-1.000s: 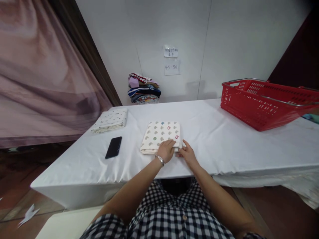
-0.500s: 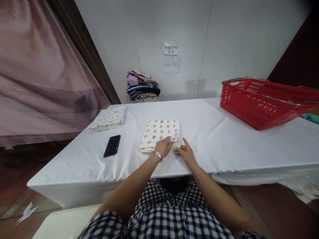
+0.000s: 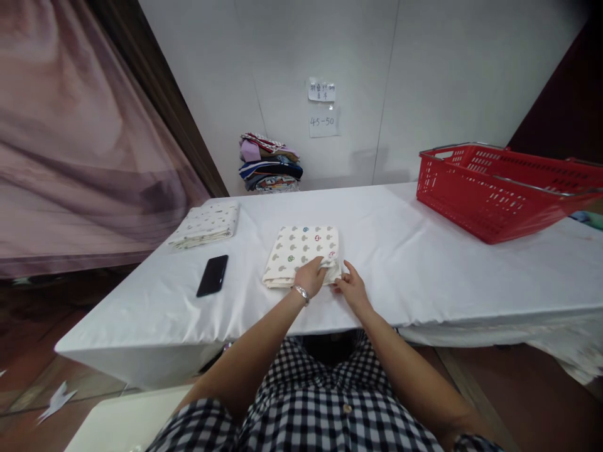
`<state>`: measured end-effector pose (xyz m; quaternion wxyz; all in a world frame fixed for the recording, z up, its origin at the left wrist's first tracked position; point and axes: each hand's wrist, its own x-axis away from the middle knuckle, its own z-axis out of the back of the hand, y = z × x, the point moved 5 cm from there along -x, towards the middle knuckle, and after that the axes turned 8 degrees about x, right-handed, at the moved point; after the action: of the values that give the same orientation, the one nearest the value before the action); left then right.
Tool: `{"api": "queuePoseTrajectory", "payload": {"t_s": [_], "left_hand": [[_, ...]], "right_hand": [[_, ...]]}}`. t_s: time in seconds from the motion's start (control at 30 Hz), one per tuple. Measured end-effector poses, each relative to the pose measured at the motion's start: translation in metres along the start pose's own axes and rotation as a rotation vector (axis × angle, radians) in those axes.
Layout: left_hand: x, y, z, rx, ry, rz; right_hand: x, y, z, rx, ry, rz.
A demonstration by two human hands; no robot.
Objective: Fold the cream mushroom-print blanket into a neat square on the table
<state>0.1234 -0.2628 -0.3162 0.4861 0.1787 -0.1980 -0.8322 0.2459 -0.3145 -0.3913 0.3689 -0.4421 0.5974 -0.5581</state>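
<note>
A folded cream cloth (image 3: 301, 248) printed with small mushroom shapes, mostly grey-beige with a few red, blue and green, lies flat on the white-covered table (image 3: 386, 276) before me. My left hand (image 3: 311, 276), with a silver bracelet at the wrist, grips the cloth's near right corner, and its fingers are partly tucked under the fold. At the same corner my right hand (image 3: 352, 290) pinches the edge between thumb and fingers, the index finger raised a little apart. The tips of both hands are partly hidden by the cloth.
Another folded printed cloth (image 3: 210, 223) lies at the table's left, with a black phone (image 3: 212, 275) in front of it. A stack of folded fabrics (image 3: 271, 164) stands at the back by the wall. A red plastic basket (image 3: 490, 204) occupies the right side.
Very little differs. Both hands keep their places at the cloth's near right corner, and the whole view has shifted very slightly.
</note>
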Motion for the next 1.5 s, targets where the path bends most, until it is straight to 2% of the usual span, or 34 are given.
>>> {"api": "queuePoseTrajectory", "payload": {"t_s": [0.17, 0.4, 0.57, 0.77, 0.87, 1.07, 1.17, 1.27, 1.4, 1.5], "left_hand": [[0.007, 0.008, -0.007, -0.054, -0.032, -0.171], [0.01, 0.012, -0.011, -0.15, -0.073, -0.185], [0.008, 0.012, -0.012, -0.211, -0.033, -0.168], [0.003, 0.009, -0.008, -0.218, -0.064, -0.119], [0.002, 0.008, -0.004, -0.2, -0.062, -0.089], [0.01, 0.014, -0.012, -0.203, -0.037, -0.22], [0.018, 0.012, -0.019, -0.202, -0.02, -0.256], [0.026, 0.012, -0.022, -0.2, -0.006, -0.284], [0.02, 0.008, -0.008, -0.093, -0.072, -0.304], [-0.003, -0.019, 0.021, -0.047, -0.023, -0.163]], "right_hand": [[-0.001, 0.002, -0.001, -0.041, -0.009, 0.005], [0.005, -0.006, -0.003, -0.135, -0.049, 0.031], [0.006, -0.01, -0.004, -0.108, -0.075, 0.102], [0.007, -0.01, 0.005, -0.043, 0.053, 0.137], [0.004, -0.009, 0.009, -0.109, 0.071, 0.072], [-0.013, -0.014, 0.007, -0.158, 0.012, -0.272], [-0.029, -0.023, 0.003, -0.111, -0.021, -0.294], [-0.041, -0.026, 0.0, -0.004, 0.025, -0.287], [-0.045, -0.02, 0.0, 0.05, 0.081, -0.239], [-0.044, -0.012, 0.001, 0.009, 0.086, -0.222]]}}
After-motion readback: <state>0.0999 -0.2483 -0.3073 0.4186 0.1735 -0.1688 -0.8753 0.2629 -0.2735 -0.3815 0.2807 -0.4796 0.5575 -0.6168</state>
